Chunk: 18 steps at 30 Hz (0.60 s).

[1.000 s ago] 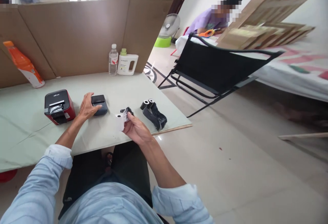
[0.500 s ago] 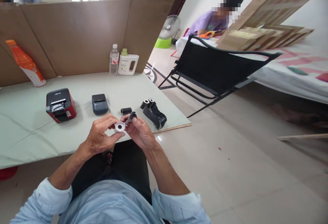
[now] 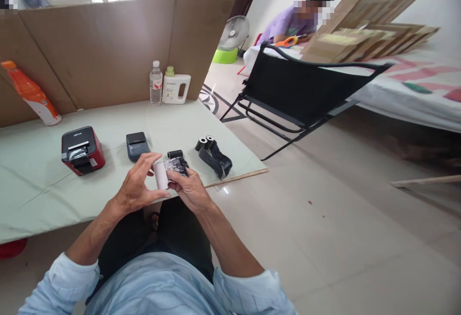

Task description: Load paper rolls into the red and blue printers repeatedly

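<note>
My left hand (image 3: 136, 186) and my right hand (image 3: 188, 189) meet over the near edge of the table (image 3: 43, 195). Between them they hold a small white paper roll (image 3: 160, 175) partly wrapped in dark plastic film (image 3: 175, 165). The left fingers pinch the white roll. The right fingers grip the film end. Just beyond the hands lie a small black roll (image 3: 175, 154) and a dark blue pocket printer (image 3: 137, 145). A red and black label printer (image 3: 82, 150) stands further left.
Two black rolls in dark wrap (image 3: 213, 155) lie near the table's right edge. A water bottle (image 3: 156, 83), a white jug (image 3: 175, 86) and an orange bottle (image 3: 30, 93) stand by the cardboard wall (image 3: 108, 51). A black folding chair (image 3: 298, 94) and another person (image 3: 291, 22) are to the right.
My left hand left the blue printer and joined the right hand on the roll. The roll has turned from end-on to side-on, with more white paper showing.
</note>
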Each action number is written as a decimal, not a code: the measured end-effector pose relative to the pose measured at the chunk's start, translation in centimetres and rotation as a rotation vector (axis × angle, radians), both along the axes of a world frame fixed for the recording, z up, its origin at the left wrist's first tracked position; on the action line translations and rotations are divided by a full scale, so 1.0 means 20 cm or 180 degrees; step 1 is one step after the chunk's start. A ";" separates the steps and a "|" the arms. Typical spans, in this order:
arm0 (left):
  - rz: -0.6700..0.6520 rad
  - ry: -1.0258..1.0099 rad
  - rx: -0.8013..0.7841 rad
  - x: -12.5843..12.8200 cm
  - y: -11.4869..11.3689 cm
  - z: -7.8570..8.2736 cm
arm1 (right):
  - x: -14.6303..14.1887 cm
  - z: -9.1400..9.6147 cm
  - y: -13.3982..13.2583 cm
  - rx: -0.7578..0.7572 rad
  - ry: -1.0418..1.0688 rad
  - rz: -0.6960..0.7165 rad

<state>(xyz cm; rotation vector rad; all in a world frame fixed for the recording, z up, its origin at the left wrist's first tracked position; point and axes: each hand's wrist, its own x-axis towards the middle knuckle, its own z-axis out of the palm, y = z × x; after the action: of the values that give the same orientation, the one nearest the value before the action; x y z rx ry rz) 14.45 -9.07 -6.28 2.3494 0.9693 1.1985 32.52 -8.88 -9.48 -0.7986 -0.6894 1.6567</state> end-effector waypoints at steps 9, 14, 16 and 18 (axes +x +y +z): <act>0.0154 -0.0042 0.0020 -0.03 -0.02 0.00 | -0.04 0.03 -0.03 -0.0028 0.0251 0.0203; 0.0212 -0.0350 -0.0091 -0.02 -0.03 0.04 | -0.05 0.05 -0.05 0.0062 0.0225 0.0336; 0.0232 -0.0384 -0.0169 -0.01 -0.04 0.05 | -0.06 0.05 -0.06 0.0055 0.0209 0.0339; 0.0216 -0.0471 -0.0281 -0.01 -0.05 0.05 | -0.06 0.06 -0.07 0.0036 0.0233 0.0296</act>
<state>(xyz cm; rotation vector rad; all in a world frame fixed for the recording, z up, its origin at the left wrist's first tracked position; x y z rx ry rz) 14.24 -10.01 -5.25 2.1426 1.0364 1.3070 31.28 -10.27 -8.35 -0.7033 -0.6927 1.7557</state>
